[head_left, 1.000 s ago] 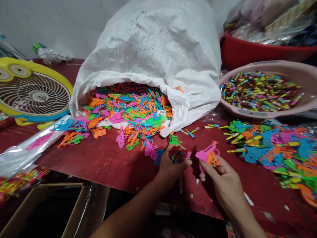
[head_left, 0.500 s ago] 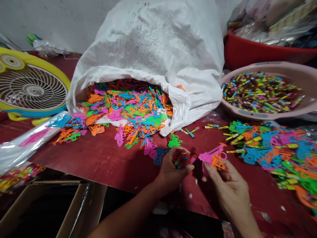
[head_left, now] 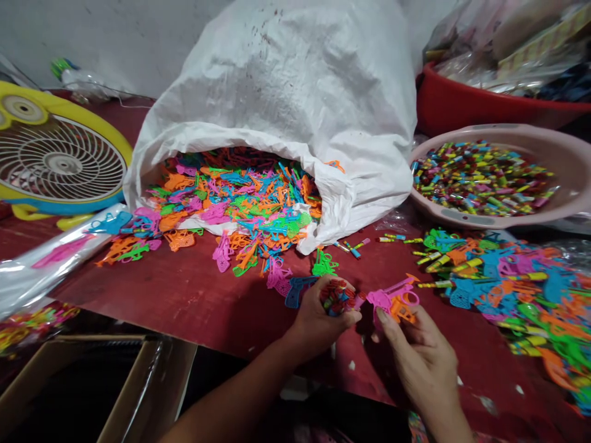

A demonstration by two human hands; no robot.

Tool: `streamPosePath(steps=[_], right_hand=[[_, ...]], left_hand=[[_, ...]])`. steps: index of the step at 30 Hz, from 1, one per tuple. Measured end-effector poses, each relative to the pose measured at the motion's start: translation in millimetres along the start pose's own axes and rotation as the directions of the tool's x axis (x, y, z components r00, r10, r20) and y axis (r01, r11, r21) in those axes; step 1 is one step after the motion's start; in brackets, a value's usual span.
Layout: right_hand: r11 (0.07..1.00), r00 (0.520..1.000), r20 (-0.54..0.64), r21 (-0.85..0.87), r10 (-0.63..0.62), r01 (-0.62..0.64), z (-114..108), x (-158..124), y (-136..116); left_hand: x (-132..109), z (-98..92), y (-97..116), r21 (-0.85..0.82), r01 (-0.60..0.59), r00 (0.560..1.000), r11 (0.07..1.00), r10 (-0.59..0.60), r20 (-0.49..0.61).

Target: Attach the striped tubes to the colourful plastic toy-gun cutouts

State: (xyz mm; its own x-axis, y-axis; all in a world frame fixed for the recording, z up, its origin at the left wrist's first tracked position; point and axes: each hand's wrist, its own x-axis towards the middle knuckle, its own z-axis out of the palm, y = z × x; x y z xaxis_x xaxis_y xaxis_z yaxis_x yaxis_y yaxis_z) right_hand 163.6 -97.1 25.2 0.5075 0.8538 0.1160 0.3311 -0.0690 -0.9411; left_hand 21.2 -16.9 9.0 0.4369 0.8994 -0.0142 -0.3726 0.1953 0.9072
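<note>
Left grip (head_left: 316, 320) is wrapped round a bundle of small tubes (head_left: 339, 295), their red ends up, one pink tube poking out toward the right. Across from it, right grip (head_left: 427, 351) is clamped between thumb and fingers on a pink toy gun (head_left: 381, 299) and an orange toy gun (head_left: 403, 309), up in front of the red surface (head_left: 207, 301). That pink tube and the pink toy are right beside each other; whether they touch, you can't tell from here!

Over to the far left, a yellow fan (head_left: 63, 164) stands on the surface, with a shiny plastic packet (head_left: 23, 274) just in front and a cardboard box (head_left: 174, 369) below the edge. Centre stage, it's the big white sack (head_left: 286, 80), mouth gaping, a bright heap of toy guns (head_left: 240, 197) spilling out. A blue toy gun (head_left: 295, 292) lies right by the left hand, a green one just behind. On the right, a pink basin (head_left: 498, 219) full of tubes sits before a red tub (head_left: 489, 104), and nearer, toy guns and tubes share one mixed pile (head_left: 508, 283).
</note>
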Motion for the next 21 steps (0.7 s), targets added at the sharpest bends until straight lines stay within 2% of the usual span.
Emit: streamPosePath(steps=[7,12,16,19,21], right_hand=[[0.986,0.994,0.071,-0.139,-0.080,0.089,-7,-1,-5],[0.998,0.971,0.239,-0.058,-0.003,0.017,-5,6,-20],[1.000,0.974,0.225,0.000,0.029,-0.030,6,0,-17],[0.992,0.968,0.240,0.086,0.070,-0.093,5,5,-4],[0.994,0.989,0.123,0.059,0.081,-0.088,-11,24,4]], left_hand=[[-2,-3.0,5,0.085,0.005,0.998,0.996,-0.011,0.068],[-4,-4.8,7,0.169,-0.002,0.996,0.986,-0.012,0.084],[-3,-8.9,1,0.258,-0.076,0.993,0.963,0.049,0.108],[-2,-9.9,-4,0.283,-0.076,0.997,0.956,0.072,0.024],[-2,-9.6,-4,0.252,-0.035,0.996,0.967,0.056,-0.075]])
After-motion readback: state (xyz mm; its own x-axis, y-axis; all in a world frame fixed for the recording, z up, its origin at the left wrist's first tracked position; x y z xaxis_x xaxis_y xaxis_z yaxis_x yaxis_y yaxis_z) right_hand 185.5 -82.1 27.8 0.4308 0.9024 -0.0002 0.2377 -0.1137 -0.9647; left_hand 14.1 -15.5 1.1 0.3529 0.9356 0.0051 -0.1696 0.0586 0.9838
